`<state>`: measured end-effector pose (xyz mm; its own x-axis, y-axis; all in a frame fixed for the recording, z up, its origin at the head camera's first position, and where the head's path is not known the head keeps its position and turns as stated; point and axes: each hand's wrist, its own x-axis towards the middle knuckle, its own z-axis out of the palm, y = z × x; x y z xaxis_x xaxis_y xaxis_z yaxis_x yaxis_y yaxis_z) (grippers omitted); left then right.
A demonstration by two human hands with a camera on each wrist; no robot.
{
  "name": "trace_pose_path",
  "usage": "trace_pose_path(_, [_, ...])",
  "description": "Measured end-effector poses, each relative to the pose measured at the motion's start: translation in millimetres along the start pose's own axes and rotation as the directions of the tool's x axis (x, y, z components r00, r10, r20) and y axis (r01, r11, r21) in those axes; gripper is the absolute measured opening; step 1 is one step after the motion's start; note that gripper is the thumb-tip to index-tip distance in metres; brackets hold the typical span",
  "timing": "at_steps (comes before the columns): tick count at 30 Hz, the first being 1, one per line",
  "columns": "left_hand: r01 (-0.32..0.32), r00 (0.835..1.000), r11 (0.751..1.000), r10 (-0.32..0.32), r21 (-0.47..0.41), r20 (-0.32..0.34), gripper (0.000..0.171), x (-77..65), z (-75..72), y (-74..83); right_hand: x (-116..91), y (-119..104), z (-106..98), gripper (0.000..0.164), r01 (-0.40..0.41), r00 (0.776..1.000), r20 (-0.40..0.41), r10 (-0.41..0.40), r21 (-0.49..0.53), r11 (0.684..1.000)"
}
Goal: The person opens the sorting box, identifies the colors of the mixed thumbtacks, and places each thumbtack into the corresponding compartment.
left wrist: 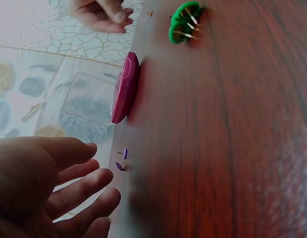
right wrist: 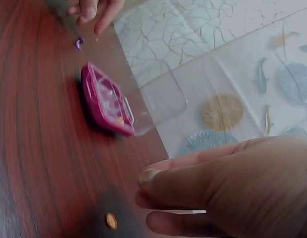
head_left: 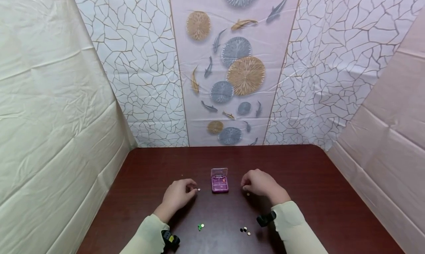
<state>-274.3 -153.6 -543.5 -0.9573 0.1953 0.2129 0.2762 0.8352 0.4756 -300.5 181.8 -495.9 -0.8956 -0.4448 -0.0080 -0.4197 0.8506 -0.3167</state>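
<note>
A small magenta box (head_left: 220, 190) with compartments stands on the table, its clear lid (head_left: 219, 171) raised. One orange piece (head_left: 224, 180) lies in a far compartment. My left hand (head_left: 179, 194) is left of the box, fingers loosely bent and apart, with nothing between them. Close by its fingertips lie purple thumbtacks (left wrist: 124, 153). To the right of the box, my right hand (head_left: 260, 182) hovers low, thumb and fingers drawn near each other; no object shows between them. An orange thumbtack (right wrist: 111, 220) rests on the table just below those fingers.
Several green thumbtacks (left wrist: 185, 15) lie on the near table, left of centre. A group of dark thumbtacks (head_left: 245, 229) sits nearer the right forearm. The brown table (head_left: 159, 162) ends at a patterned cloth (head_left: 156, 99) behind, with plain drapes on both sides.
</note>
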Motion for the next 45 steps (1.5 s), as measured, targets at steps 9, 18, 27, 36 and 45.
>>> trace_pose_path(9, [0.011,1.0,1.0,-0.011,-0.008,0.009,0.015,0.2,-0.7,-3.3,-15.8,8.7,3.1,0.015,-0.039,0.997,0.06,0.041,-0.023,0.999])
trace_pose_path(18, [0.028,1.0,1.0,-0.028,-0.012,0.008,0.016,1.2,-1.0,-6.1,-22.8,12.8,11.0,0.023,-0.025,1.0,-0.001,0.025,-0.084,0.996])
trace_pose_path(27, [0.04,0.999,0.999,-0.039,-0.032,0.016,0.017,-0.4,-2.9,-6.2,-21.5,9.7,11.7,0.021,0.0,1.0,-0.019,-0.003,-0.124,0.992])
trace_pose_path(36, [0.058,0.998,0.997,-0.056,-0.051,0.032,0.017,-4.6,-0.8,-7.5,-5.5,-6.1,8.7,0.022,0.05,0.996,-0.072,-0.059,-0.112,0.992])
trace_pose_path(45, [0.072,0.996,0.996,-0.07,-0.059,0.047,0.018,-6.5,1.2,-7.2,18.1,-18.6,12.7,0.013,0.056,0.993,-0.105,-0.059,-0.035,0.998])
